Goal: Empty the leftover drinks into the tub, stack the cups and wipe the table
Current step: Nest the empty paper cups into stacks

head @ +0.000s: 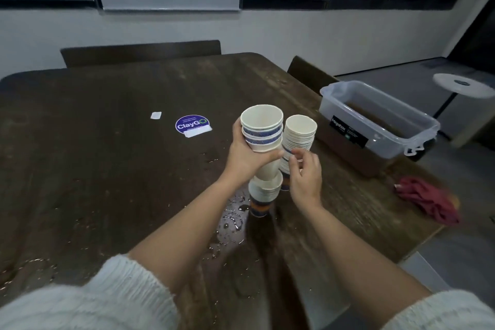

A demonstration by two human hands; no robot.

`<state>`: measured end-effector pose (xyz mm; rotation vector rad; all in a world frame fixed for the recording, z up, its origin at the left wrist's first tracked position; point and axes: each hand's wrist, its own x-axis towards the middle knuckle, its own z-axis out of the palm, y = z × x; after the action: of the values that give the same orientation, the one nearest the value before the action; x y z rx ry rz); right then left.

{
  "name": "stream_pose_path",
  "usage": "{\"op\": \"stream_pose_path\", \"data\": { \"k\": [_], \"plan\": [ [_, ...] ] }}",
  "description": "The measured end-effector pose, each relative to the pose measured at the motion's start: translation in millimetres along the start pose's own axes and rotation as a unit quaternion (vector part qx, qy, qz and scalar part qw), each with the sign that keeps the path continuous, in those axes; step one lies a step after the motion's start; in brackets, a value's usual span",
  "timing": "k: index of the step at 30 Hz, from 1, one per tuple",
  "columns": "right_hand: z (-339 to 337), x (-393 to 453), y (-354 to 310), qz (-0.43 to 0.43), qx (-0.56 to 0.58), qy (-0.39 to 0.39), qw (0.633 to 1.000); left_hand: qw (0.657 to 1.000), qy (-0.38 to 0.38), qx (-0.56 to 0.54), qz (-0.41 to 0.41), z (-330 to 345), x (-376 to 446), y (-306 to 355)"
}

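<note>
Two hands work over a dark wooden table [112,169], close together above its middle. The left hand [245,154] has its fingers and thumb curled round a short stack of paper cups [262,128], white with blue bands, held up with the open mouths facing the camera. Below that stack, a second stack of cups [263,193] stands on the table, and the held stack's bottom cup looks to sit just inside its top, though the hand hides the join. The right hand [305,177] pinches the side of a taller stack of cups [298,136] just beside the first, fingertips on the ridged rims.

Spilled drops and a small puddle [233,218] lie on the wood near the base of the standing stack. At the table's right edge sits a clear plastic tub [375,126] holding brown liquid. A crumpled red cloth [426,202] lies on the table nearer than the tub. A round purple sticker [191,124] and a small white scrap [155,115] mark the tabletop's middle.
</note>
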<state>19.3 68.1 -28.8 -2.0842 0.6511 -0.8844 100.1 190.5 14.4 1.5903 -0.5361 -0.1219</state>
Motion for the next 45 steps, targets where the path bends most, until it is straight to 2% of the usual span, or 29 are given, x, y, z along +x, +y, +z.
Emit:
{"op": "stream_pose_path", "data": {
  "k": [5,11,15,17,21,22,24,27,33,38,45],
  "plan": [
    [-7,11,32,0.001,-0.004,-0.054,0.999,0.999,-0.012,0.021,-0.031,22,-4,-27],
    [-8,14,52,0.016,0.001,-0.146,0.989,0.991,-0.056,0.046,-0.114,23,-23,-66],
    [-7,15,60,0.038,-0.036,-0.2,0.978,0.989,-0.066,0.065,-0.119,26,-34,-84],
    [-6,18,65,0.095,-0.096,-0.247,0.96,0.984,-0.068,0.087,-0.136,28,-38,-93],
    [-13,34,76,0.233,-0.194,-0.353,0.885,0.979,-0.048,0.113,-0.163,32,-35,-99],
    [-14,41,78,0.254,-0.177,-0.354,0.883,0.978,-0.049,0.118,-0.164,33,-33,-99],
    [-12,52,80,0.269,-0.088,-0.312,0.907,0.978,-0.048,0.122,-0.163,32,-29,-99],
    [-2,62,81,0.229,0.023,-0.239,0.943,0.978,-0.041,0.127,-0.162,28,-23,-99],
    [15,62,77,0.204,0.077,-0.184,0.958,0.976,-0.045,0.13,-0.167,16,-19,-104],
    [26,59,76,0.198,0.058,-0.153,0.966,0.975,-0.059,0.135,-0.167,14,-13,-104],
    [1,45,77,0.193,0.065,-0.117,0.972,0.974,-0.076,0.133,-0.166,20,-7,-101]
  ]
}}
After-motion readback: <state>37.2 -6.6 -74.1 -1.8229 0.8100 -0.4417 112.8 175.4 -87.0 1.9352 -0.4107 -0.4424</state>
